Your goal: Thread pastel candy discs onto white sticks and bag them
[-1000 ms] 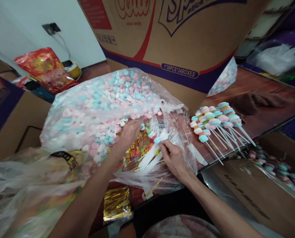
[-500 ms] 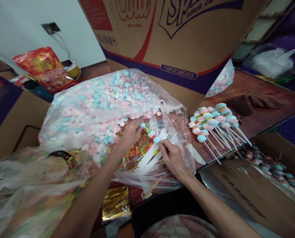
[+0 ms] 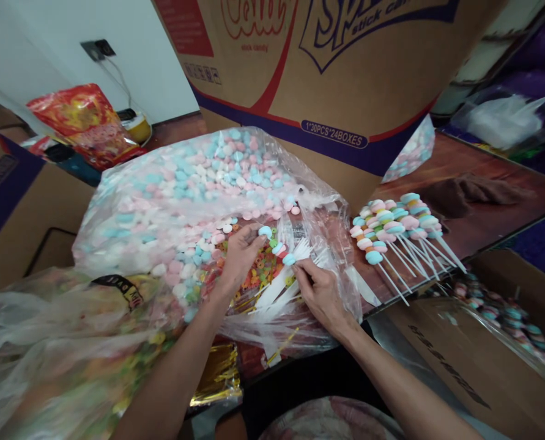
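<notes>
Fingers of the left hand point(image 3: 242, 260) pinch a pale blue round candy point(image 3: 265, 231); right hand point(image 3: 320, 294) grasps the near end of a short row of blue, white and red candies point(image 3: 289, 260) (stick hidden). Both sit over loose orange, red and green ring-shaped candies point(image 3: 259, 269) and white plastic forks point(image 3: 272, 296), next to a clear plastic bag point(image 3: 279, 153) with pastel pink, blue and white round candies point(image 3: 217, 174) inside. White-stick pastel candy skewers point(image 3: 394, 223) lie right, on a reddish-brown table point(image 3: 478, 226); big brown cardboard box point(image 3: 327, 91) behind.
</notes>
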`<state>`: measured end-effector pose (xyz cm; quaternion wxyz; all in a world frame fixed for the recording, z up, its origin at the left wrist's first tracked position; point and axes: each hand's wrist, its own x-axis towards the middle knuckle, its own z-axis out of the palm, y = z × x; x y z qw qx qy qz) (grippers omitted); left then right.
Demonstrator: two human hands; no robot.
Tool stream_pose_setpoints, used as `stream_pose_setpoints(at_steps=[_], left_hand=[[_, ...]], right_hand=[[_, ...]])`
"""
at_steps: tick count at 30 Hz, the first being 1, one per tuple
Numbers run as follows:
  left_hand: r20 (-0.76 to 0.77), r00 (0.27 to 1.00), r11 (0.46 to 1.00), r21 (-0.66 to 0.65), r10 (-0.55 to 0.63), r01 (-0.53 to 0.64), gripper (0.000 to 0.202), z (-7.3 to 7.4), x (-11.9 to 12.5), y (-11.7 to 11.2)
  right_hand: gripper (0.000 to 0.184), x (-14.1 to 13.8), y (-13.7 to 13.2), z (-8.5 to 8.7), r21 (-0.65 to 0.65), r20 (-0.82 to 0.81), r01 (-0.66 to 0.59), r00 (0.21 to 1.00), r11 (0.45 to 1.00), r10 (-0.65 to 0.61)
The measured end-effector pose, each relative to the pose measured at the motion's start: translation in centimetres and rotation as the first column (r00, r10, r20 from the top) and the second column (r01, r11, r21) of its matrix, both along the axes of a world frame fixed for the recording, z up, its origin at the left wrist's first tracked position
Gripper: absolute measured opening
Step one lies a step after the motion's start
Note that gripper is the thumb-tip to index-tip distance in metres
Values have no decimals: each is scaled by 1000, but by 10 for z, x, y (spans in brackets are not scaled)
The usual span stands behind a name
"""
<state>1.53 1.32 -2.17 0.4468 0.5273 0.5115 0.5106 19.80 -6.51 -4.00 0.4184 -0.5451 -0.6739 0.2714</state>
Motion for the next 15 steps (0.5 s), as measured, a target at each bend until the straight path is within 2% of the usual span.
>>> stream_pose_setpoints(at_steps=[4,9,15], left_hand=[[8,1000,1000,6,-13,13,26,-1,1,-1],[-46,999,999,28,29,-28,28,-8,4,-2],[-310,949,989,149,61,-15,20,-17,7,-8]], right_hand=[[24,0,0,0,5,12,14,1000,1000,-14],[26,0,0,1,1,22,15,1000,1000,-15],[26,0,0,-1,-5,29,21,999,1000,-21]])
